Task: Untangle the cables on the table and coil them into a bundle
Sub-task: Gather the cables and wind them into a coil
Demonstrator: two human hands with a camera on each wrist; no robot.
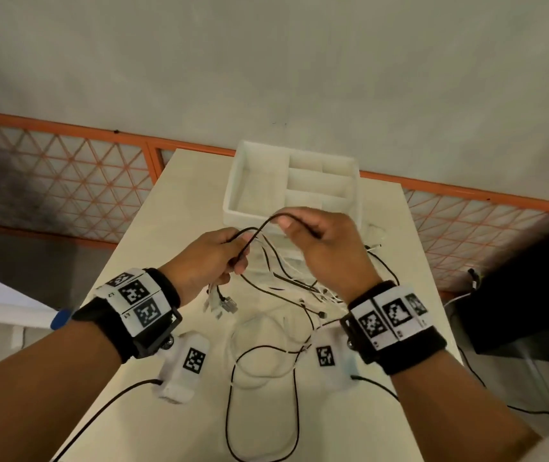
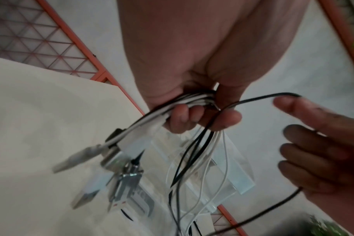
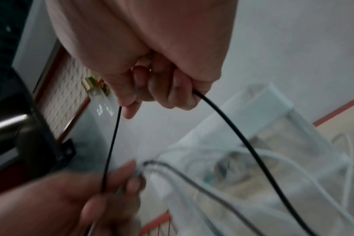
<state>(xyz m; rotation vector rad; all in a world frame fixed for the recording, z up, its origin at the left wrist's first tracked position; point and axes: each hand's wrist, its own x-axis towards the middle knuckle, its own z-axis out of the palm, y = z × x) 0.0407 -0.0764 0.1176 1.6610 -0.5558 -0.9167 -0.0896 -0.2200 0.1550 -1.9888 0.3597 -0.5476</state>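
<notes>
My left hand (image 1: 215, 258) (image 2: 194, 115) grips a bunch of black and white cables (image 2: 194, 99), held above the table. Their plugs (image 2: 119, 161) hang below the fist. My right hand (image 1: 316, 241) (image 3: 162, 89) is closed around one black cable (image 1: 268, 223) (image 3: 234, 127), which arches over to the left hand. More black and white cables (image 1: 286, 288) lie tangled on the table (image 1: 399, 235) under both hands, and a long black loop (image 1: 263, 405) trails toward me.
A white compartmented tray (image 1: 253, 191) stands on the table just beyond my hands. Two white marker blocks (image 1: 186, 368) (image 1: 331, 361) sit near the front. An orange lattice railing (image 1: 66, 181) runs behind the table; a dark object (image 1: 526, 295) stands to the right.
</notes>
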